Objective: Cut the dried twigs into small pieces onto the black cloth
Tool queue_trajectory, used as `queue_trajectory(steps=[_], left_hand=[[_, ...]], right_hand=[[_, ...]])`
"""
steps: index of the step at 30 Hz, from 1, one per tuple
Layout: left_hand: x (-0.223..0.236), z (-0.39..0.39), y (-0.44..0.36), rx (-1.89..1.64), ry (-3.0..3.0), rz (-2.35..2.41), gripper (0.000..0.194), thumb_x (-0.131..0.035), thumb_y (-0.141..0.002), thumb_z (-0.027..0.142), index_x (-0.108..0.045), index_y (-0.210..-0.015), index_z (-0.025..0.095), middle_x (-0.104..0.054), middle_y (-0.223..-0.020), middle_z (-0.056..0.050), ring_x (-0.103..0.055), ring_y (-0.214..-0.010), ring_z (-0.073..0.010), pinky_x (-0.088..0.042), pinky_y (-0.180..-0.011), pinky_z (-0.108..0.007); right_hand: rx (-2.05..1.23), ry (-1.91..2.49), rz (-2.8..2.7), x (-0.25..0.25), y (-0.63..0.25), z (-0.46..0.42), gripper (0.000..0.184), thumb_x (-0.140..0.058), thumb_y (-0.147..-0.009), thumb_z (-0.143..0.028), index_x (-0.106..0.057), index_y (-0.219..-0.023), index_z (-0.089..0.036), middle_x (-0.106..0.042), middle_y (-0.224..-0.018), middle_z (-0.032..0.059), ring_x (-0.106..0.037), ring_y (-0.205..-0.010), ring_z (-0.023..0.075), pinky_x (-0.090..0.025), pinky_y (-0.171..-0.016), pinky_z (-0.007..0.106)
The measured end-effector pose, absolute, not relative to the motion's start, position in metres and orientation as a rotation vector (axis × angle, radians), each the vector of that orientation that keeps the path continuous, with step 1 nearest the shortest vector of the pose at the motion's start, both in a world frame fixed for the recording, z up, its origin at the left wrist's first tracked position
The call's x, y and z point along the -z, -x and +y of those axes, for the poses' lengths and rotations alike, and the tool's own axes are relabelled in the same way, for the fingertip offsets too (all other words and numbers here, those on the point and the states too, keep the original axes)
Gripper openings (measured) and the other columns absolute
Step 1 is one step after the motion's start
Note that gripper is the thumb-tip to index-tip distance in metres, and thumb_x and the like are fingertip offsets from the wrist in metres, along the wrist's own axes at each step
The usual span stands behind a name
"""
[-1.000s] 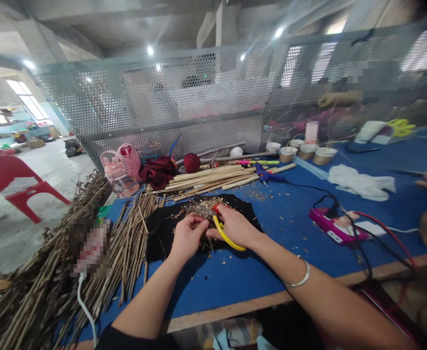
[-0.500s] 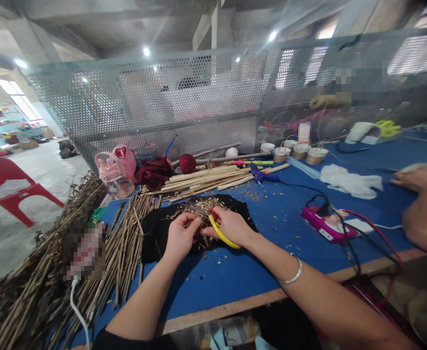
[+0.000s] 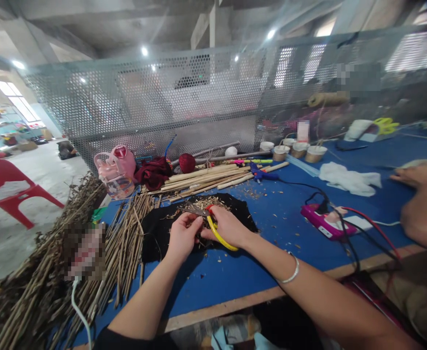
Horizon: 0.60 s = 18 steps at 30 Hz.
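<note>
Above blue worktop [image 3: 224, 282], clamps yellow-handled scissors [image 3: 219, 236] in right grip [image 3: 228, 226] over black cloth [image 3: 155, 236] strewn with dry clippings [image 3: 220, 200]; pinches left grip [image 3: 181, 239] together beside the blades [image 3: 197, 211], cannot tell around what.

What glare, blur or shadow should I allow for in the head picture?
In the head view, ceiling lights glare and the co-worker's hand looks blurred; also in the head view, shadow darkens the blue table beside the left forearm, while the scissors read fairly clearly.

Blue table [image 3: 213, 284], black cloth [image 3: 154, 228], dry stalks [image 3: 125, 245], pale sticks [image 3: 202, 177], glue gun [image 3: 260, 173], magenta power strip [image 3: 320, 222]
</note>
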State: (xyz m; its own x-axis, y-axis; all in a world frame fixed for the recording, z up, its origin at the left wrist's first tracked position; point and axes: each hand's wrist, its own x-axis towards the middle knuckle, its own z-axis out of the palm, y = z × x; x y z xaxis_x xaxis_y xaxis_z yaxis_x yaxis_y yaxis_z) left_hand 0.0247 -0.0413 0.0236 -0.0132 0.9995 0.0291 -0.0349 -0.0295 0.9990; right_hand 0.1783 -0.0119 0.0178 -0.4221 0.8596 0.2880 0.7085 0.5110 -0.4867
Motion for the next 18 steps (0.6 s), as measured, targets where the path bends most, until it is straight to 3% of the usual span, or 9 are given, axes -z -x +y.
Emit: queue_trajectory(steps=[8,18], left_hand=[[-0.0225,-0.0413,-0.0228,-1.227,-1.23,1.2,0.029,-0.063,-0.069,0.041,-0.058,-0.08,0.014,-0.052,-0.06,0.003,-0.043,-0.044,-0.0056,-0.035,-0.033,-0.015],[-0.018,-0.041,-0.0224,-1.234,-1.209,1.292,0.03,-0.062,-0.068,0.044,-0.056,-0.075,0.015,-0.05,-0.053,0.005,-0.041,-0.041,-0.0057,-0.035,-0.034,-0.016]], right_hand=[[-0.392,1.297,-2.268,-0.0201,-0.1788,-0.0125,0.052,-0.063,-0.065,-0.056,-0.048,-0.093,-0.016,-0.054,-0.092,0.008,-0.053,-0.082,0.019,-0.039,-0.069,0.029],[-0.407,1.557,-2.312,-0.0222,-0.177,-0.015,0.053,-0.055,-0.066,-0.067,-0.049,-0.089,-0.019,-0.062,-0.077,0.0051,-0.058,-0.068,0.0181,-0.031,-0.053,0.024]])
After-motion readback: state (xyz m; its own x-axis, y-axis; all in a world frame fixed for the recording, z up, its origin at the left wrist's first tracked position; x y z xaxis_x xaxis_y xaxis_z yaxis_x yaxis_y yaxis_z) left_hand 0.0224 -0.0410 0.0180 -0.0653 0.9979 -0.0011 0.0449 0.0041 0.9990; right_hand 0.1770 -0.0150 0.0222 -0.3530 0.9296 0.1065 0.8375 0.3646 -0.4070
